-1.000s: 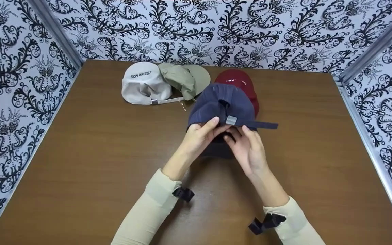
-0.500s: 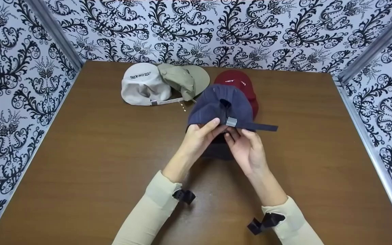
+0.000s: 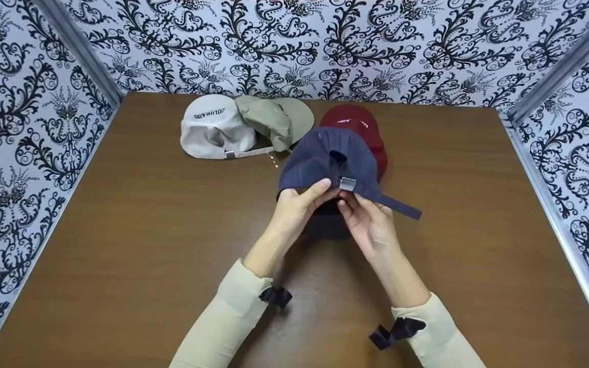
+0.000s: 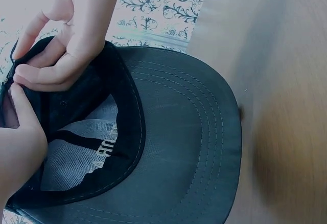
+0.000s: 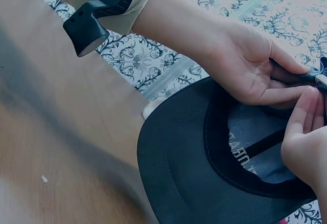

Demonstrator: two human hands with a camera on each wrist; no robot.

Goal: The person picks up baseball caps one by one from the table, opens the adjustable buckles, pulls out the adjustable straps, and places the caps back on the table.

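A navy baseball cap (image 3: 307,158) is held up with its back opening facing me and its brim below, underside showing in both wrist views. My left hand (image 3: 294,209) pinches the back band left of the metal buckle (image 3: 347,184), thumb on the outside. Right of the buckle, my right hand (image 3: 374,225) pinches the strap (image 3: 399,206) between thumb and fingers; its loose end sticks out to the right, sloping down. Inside the cap, the left wrist view shows mesh lining (image 4: 76,157) and pale lettering. Some fingertips are hidden behind the band.
Behind the navy cap lies a red cap (image 3: 358,120), partly covered by it. A white cap (image 3: 215,128) and an olive cap (image 3: 274,120) sit side by side at the table's back left. Patterned walls (image 3: 294,46) enclose the wooden table (image 3: 146,245).
The strap's loose end has swung from nearly level to sloping down to the right. The right thumb has shifted slightly left, nearer the buckle. The left hand has barely moved.
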